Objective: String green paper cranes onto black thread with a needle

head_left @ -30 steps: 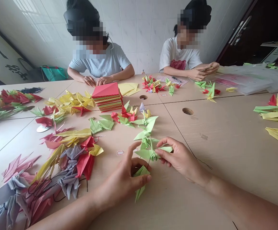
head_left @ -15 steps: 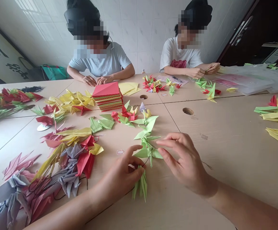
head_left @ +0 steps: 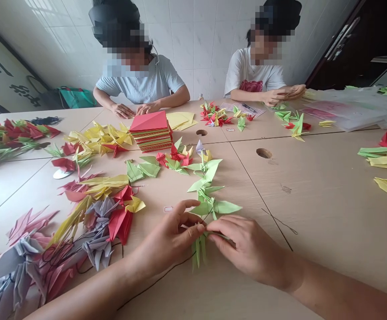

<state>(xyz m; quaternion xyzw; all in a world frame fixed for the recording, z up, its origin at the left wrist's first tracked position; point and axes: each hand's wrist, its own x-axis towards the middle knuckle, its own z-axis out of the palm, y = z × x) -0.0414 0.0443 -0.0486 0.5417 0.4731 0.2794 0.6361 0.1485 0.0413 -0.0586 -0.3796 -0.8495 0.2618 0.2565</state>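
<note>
My left hand (head_left: 180, 235) is closed in a pinch on a folded green paper crane (head_left: 198, 255), whose narrow points hang below the fingers. My right hand (head_left: 249, 249) meets it from the right, thumb and fingertips pinching a thin green part of the same crane. A black cord (head_left: 160, 278) runs up past the left wrist to the crane, and a short piece shows above my fingertips. Just beyond lie more green paper cranes (head_left: 208, 180) in a line, the nearest with its wings spread. The crane's top is partly hidden by my fingers.
Strung grey, pink, red and yellow cranes (head_left: 103, 222) cover the left. A stack of coloured paper (head_left: 151, 138) stands farther back, beside a yellow crane pile (head_left: 100, 138). Cord ends (head_left: 281, 222) lie right. Two people sit opposite; plastic bags (head_left: 356, 111) lie at far right.
My right hand has come down and left from beside the green cranes, closing on the held crane. The nearest lying crane's right wing now spreads farther right. My left hand keeps its pinch.
</note>
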